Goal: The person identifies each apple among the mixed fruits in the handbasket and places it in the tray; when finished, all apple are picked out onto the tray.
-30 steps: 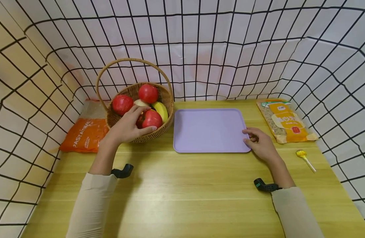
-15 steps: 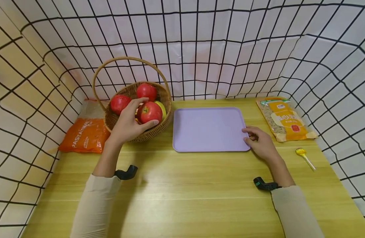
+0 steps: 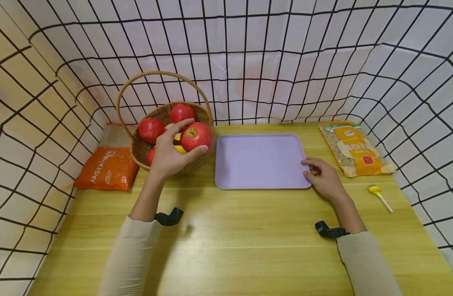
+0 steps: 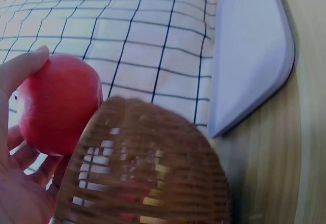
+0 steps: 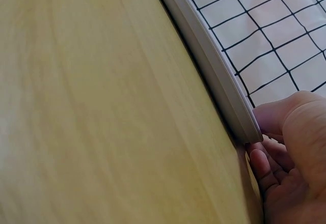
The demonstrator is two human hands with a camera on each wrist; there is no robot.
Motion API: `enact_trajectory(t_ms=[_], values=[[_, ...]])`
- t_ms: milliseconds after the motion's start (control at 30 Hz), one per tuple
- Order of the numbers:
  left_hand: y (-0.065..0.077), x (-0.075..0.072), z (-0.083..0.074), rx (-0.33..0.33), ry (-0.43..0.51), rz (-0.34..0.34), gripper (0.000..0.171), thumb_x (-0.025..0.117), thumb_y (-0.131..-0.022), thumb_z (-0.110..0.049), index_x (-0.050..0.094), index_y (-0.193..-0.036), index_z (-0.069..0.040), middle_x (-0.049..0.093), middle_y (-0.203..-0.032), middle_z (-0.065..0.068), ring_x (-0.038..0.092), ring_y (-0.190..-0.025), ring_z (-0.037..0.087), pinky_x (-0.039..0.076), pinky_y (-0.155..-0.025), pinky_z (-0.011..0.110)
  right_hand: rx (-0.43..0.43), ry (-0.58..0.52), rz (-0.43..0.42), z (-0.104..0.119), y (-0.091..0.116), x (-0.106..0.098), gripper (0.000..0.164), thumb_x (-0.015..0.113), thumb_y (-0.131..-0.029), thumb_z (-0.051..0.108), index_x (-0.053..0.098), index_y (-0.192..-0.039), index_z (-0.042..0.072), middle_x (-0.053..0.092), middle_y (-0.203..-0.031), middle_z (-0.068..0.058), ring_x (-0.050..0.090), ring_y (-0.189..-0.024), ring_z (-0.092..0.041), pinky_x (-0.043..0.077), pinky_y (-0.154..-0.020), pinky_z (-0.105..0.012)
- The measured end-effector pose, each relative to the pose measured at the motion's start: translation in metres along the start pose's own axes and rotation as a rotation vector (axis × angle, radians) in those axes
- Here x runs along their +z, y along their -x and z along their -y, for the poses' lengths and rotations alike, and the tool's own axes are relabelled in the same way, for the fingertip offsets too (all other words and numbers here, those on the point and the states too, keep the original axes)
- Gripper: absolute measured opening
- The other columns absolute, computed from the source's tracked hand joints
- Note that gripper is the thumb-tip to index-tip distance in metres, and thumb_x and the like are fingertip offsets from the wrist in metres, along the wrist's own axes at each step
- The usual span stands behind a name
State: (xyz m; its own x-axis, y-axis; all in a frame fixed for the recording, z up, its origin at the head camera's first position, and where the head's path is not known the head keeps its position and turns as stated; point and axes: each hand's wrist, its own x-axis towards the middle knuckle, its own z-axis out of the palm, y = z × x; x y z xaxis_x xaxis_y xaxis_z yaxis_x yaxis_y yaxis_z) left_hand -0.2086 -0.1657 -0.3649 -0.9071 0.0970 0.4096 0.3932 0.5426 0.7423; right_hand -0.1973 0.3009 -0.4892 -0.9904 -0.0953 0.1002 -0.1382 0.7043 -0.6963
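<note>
My left hand point(image 3: 169, 153) grips a red apple point(image 3: 197, 137), thumb on its near side and fingers behind it. Hand and apple are over the right part of a wicker basket point(image 3: 191, 165), and in the left wrist view the apple point(image 4: 61, 107) shows beside the basket's woven wall point(image 4: 153, 152). Other red fruits point(image 3: 151, 130) and something yellow, partly hidden by the hand, lie in the basket. At the right end of a lilac tray point(image 3: 259, 161), my right hand point(image 3: 325, 181) pinches its rim point(image 5: 216, 76), with the fingers curled at the outer side.
An orange pasta bag point(image 3: 106, 168) lies left of the basket. To the right are a grain packet point(image 3: 355, 150) and a yellow lollipop point(image 3: 375, 191) on the wooden table point(image 3: 241, 246). Black wire grid point(image 3: 244, 65) walls enclose the back and sides.
Lifted from among the basket's fruit, the apple has come up and moved right in my left hand, uncovering something yellow. My right hand has stayed at the tray's edge.
</note>
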Motion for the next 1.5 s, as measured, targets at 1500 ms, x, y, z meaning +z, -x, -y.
enact_trajectory(t_ms=[1500], values=[[-0.039,0.154,0.014,-0.176,0.029,0.189,0.083,0.086,-0.082,-0.045,0.050,-0.151,-0.016,0.061,-0.143,0.008,0.060,-0.127,0.024,0.053,-0.105,0.042,0.012,-0.034,-0.013,-0.002,0.000,0.000,0.034,0.064,-0.100,0.013,0.067,-0.134,0.005,0.058,-0.146,-0.018,0.052,-0.096,-0.017,0.039,-0.076,-0.007]])
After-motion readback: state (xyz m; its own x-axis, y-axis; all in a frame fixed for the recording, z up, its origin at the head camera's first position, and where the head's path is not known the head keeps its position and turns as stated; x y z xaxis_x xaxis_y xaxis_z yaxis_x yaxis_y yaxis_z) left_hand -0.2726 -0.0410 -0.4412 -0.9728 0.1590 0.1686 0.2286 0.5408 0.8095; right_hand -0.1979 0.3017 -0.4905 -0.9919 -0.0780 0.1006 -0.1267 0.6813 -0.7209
